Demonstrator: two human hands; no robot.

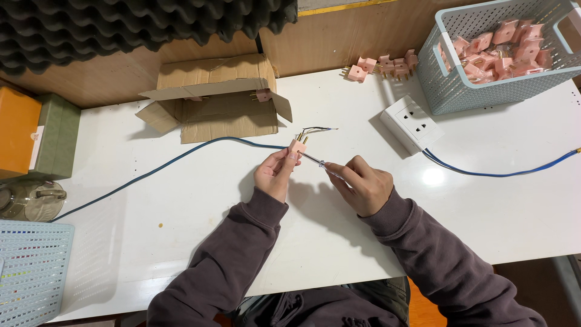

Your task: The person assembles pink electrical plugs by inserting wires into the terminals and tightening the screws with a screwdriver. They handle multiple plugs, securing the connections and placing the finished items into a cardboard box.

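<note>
Nearest the camera, two dark sleeves reach onto the white surface (181,200), and everything else can be placed from the small pink plug (296,146) held between the hands.

The left hand (275,174) is closed on the plug from below, fingertips pinching its body so that the brass pins point up and away; held this way, the plug's side faces the tool. The right hand (363,184), just right of the plug, is closed around a thin screwdriver (316,161) whose shaft slants up-left, its tip meeting the plug. The grip is pen-like, which seems suited to fine turning on a small part.

Just beyond the plug, bare wire ends (318,129) fan out, and a blue cable (181,156) runs from the plug leftward across the surface, slack enough not to pull on the hold.

Farther behind the plug lies an open cardboard box (212,100) with another pink plug resting at its flap. To the plug's right sits a white socket block (412,124) with its own blue lead trailing off to the right. Farther still, up and right, a row of pink plugs (381,65) stands by the wall beside a pale blue basket (460,91) heaped with more, within reach of the right hand.
</note>
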